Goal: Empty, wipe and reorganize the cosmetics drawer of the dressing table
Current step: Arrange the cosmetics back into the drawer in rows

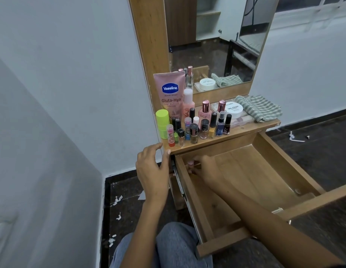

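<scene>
The wooden drawer (251, 171) of the dressing table is pulled out and nearly bare inside. My right hand (204, 168) reaches into its far left corner and pinches a small pink-capped bottle (190, 163). My left hand (152, 167) hovers at the front left corner of the tabletop (245, 130), fingers loosely spread, thumb tip touching the edge. On the tabletop stand a pink Vaseline tube (171, 93), a lime green stick (162, 122), several nail polish bottles (204, 128), a white nail polish remover tub (233, 109) and a striped green cloth (259, 109).
A tall mirror (216, 41) rises behind the tabletop. A white wall (71, 93) stands close on the left. The dark floor (129, 206) holds scraps of white paper. My knee in grey trousers (168, 248) is just below the drawer front.
</scene>
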### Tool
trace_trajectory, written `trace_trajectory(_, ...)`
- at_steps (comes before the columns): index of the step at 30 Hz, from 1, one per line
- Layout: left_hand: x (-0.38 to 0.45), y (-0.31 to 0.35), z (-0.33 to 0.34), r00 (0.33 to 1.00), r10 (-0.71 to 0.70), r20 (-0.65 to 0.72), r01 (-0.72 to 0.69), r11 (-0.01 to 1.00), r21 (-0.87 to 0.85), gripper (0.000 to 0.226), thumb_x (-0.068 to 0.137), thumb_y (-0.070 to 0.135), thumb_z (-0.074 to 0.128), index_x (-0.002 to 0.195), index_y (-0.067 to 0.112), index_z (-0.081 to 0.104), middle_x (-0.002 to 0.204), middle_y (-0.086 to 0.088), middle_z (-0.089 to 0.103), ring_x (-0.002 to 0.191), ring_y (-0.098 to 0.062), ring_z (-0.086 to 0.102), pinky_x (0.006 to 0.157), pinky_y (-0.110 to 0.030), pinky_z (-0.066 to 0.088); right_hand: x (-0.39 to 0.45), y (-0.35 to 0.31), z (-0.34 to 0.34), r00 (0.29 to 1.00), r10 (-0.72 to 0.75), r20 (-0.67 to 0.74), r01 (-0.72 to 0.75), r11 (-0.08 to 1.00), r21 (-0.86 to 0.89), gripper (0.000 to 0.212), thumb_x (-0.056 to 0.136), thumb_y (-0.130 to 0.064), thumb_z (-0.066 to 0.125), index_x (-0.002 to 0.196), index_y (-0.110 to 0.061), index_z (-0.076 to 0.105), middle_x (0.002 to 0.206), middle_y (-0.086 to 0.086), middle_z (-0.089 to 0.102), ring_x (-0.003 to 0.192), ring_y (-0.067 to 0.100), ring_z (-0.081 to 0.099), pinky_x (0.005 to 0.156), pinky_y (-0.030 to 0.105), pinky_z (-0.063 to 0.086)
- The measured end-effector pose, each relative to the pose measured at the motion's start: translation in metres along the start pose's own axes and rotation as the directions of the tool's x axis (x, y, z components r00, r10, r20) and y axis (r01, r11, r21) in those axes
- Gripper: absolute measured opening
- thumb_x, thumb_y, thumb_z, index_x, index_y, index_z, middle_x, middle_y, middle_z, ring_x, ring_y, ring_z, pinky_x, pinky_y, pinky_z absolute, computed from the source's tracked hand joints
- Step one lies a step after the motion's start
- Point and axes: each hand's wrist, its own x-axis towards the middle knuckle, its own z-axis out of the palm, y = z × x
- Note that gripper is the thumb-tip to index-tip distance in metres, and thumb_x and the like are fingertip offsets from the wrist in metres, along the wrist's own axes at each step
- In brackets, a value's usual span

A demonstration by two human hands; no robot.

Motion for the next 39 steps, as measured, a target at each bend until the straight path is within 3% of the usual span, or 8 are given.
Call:
trace_trajectory(5, 0.002, 0.002, 0.003, 1.000, -0.011, 0.005, 0.011, 1.000, -0.027, 0.027, 0.088, 0.030, 0.067, 0.111, 0.016, 0.068, 0.109, 0.001, 0.066, 0.104, -0.015, 0.054, 0.086, -0.042, 0.049, 0.001, 0.001, 0.003, 1.000, -0.015, 0.026, 0.016, 1.000, -0.022, 0.018, 0.083, -0.006, 0.069, 0.100, -0.012, 0.067, 0.103, 0.006, 0.070, 0.099, 0.017, 0.065, 0.091, 0.032, 0.052)
trace_trajectory(12, 0.008, 0.008, 0.014, 0.999, -0.018, 0.028, 0.018, 1.000, -0.018, 0.029, 0.088, 0.029, 0.066, 0.113, 0.016, 0.067, 0.111, 0.002, 0.066, 0.105, -0.016, 0.054, 0.087, -0.043, 0.049, 0.000, 0.001, 0.002, 0.999, 0.011, 0.042, -0.009, 0.998, -0.062, 0.024, 0.083, -0.006, 0.067, 0.106, -0.013, 0.064, 0.107, 0.002, 0.066, 0.098, 0.012, 0.063, 0.079, 0.016, 0.044)
trace_trajectory(15, 0.012, 0.010, 0.018, 1.000, -0.020, 0.023, 0.021, 1.000, -0.004, 0.032, 0.085, 0.032, 0.069, 0.112, 0.016, 0.067, 0.109, 0.002, 0.068, 0.103, -0.018, 0.055, 0.088, -0.042, 0.045, 0.001, 0.005, 0.001, 0.998, 0.053, 0.038, -0.049, 0.995, -0.089, 0.035, 0.075, -0.003, 0.074, 0.107, -0.012, 0.065, 0.107, 0.004, 0.067, 0.097, 0.014, 0.063, 0.081, 0.023, 0.052)
trace_trajectory(22, 0.018, 0.014, 0.026, 0.999, -0.051, -0.010, 0.051, 0.999, 0.017, 0.036, 0.078, 0.036, 0.075, 0.108, 0.016, 0.068, 0.104, 0.004, 0.069, 0.097, -0.014, 0.054, 0.082, -0.030, 0.038, -0.010, 0.014, -0.022, 0.994, 0.072, -0.077, -0.074, 0.997, -0.019, 0.030, 0.072, 0.005, 0.073, 0.098, -0.008, 0.070, 0.101, 0.005, 0.069, 0.080, 0.012, 0.065, 0.070, 0.020, 0.054)
trace_trajectory(24, 0.019, 0.014, 0.028, 0.998, -0.062, -0.022, 0.062, 0.998, 0.020, 0.034, 0.079, 0.035, 0.075, 0.107, 0.017, 0.068, 0.100, 0.005, 0.070, 0.095, -0.013, 0.054, 0.080, -0.028, 0.034, -0.011, 0.013, -0.030, 0.989, 0.076, -0.124, -0.075, 0.997, 0.009, 0.023, 0.072, 0.003, 0.075, 0.089, -0.012, 0.071, 0.094, 0.001, 0.070, 0.074, 0.009, 0.065, 0.063, 0.010, 0.050)
trace_trajectory(32, 0.013, 0.013, 0.022, 0.999, -0.016, -0.052, 0.017, 1.000, 0.014, 0.025, 0.080, 0.032, 0.074, 0.098, 0.016, 0.068, 0.087, 0.006, 0.066, 0.087, -0.016, 0.056, 0.076, -0.031, 0.036, -0.022, -0.010, -0.043, 0.972, -0.080, -0.219, 0.141, 0.950, 0.278, 0.009, 0.076, -0.023, 0.078, 0.076, -0.019, 0.070, 0.070, -0.009, 0.070, 0.057, 0.004, 0.065, 0.055, 0.010, 0.047)
trace_trajectory(36, -0.017, 0.017, 0.016, 0.988, 0.151, 0.019, -0.151, 0.988, 0.011, 0.020, 0.079, 0.029, 0.076, 0.094, 0.018, 0.070, 0.087, 0.011, 0.067, 0.082, -0.007, 0.052, 0.073, -0.029, 0.036, -0.026, -0.022, -0.043, 0.955, -0.220, -0.198, 0.280, 0.889, 0.363, 0.033, 0.074, -0.024, 0.080, 0.104, -0.017, 0.070, 0.092, -0.008, 0.071, 0.080, 0.004, 0.067, 0.068, 0.014, 0.051)
trace_trajectory(39, -0.034, 0.014, 0.020, 0.974, 0.197, 0.115, -0.201, 0.979, 0.029, 0.017, 0.082, 0.023, 0.073, 0.098, 0.022, 0.071, 0.090, 0.012, 0.068, 0.083, -0.006, 0.053, 0.073, -0.025, 0.030, -0.027, -0.023, -0.043, 0.941, -0.277, -0.193, 0.332, 0.864, 0.378, 0.025, 0.074, -0.017, 0.080, 0.098, -0.020, 0.072, 0.090, -0.007, 0.069, 0.083, 0.007, 0.066, 0.072, 0.017, 0.051)
